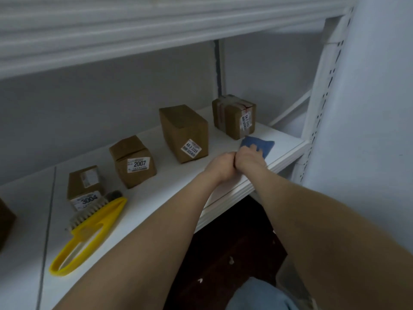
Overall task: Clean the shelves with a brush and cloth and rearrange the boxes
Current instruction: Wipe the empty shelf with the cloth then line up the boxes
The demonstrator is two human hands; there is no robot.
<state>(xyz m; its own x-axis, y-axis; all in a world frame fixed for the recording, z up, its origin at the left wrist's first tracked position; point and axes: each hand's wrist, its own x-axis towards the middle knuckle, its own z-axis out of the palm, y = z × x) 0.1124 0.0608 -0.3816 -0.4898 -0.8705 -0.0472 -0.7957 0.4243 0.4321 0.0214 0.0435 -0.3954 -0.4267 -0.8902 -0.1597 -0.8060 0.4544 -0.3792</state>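
Note:
On the white shelf [161,198] stand several brown cardboard boxes in a row: one labelled 3004 [85,186], one labelled 2007 [131,162], a taller box [185,133] and a taped box [233,116] at the far right. A blue cloth [264,143] lies in front of the taped box, near the shelf's front edge. My right hand [248,156] grips the cloth, fingers bent over its near side. My left hand [222,164] is curled into a fist right beside it, touching the right hand, with nothing visible in it. A yellow-handled brush [89,229] lies in front of box 3004.
Another brown box [5,222] shows at the left edge. An upper shelf [156,30] hangs low overhead. A perforated white upright [324,97] bounds the right end, next to a wall. Below the shelf edge is dark floor [234,242] and my jeans-clad leg [263,296].

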